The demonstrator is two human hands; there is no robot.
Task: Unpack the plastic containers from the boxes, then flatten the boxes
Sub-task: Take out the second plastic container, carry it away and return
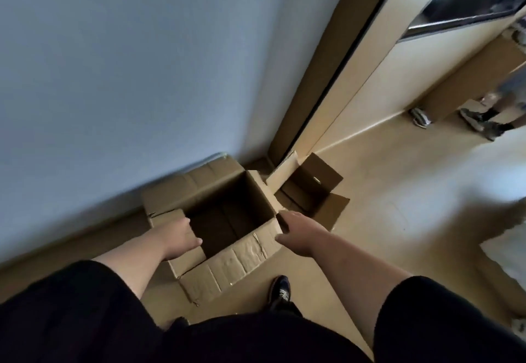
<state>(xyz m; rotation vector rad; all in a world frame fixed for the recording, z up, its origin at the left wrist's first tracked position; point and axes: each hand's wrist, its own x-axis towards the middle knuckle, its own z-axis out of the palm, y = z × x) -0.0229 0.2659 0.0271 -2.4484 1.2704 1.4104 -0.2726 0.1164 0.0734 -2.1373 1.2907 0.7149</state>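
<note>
A large open cardboard box (244, 260) stands on the floor against the wall, its flaps spread outward and its inside dark with nothing visible in it. My left hand (182, 237) reaches over the box's left flap at the rim; its fingers are hidden past the edge. My right hand (299, 231) is at the box's right corner, fingers curled down over the rim. A smaller open box (316, 192) stands just behind, to the right. No plastic containers are in view.
A white wall (128, 78) runs along the left, and a door frame (318, 78) stands behind the boxes. My shoe (280, 291) is on the tan floor near the box. Another person's feet (481, 120) and a tall cardboard box (469, 78) are at the far right.
</note>
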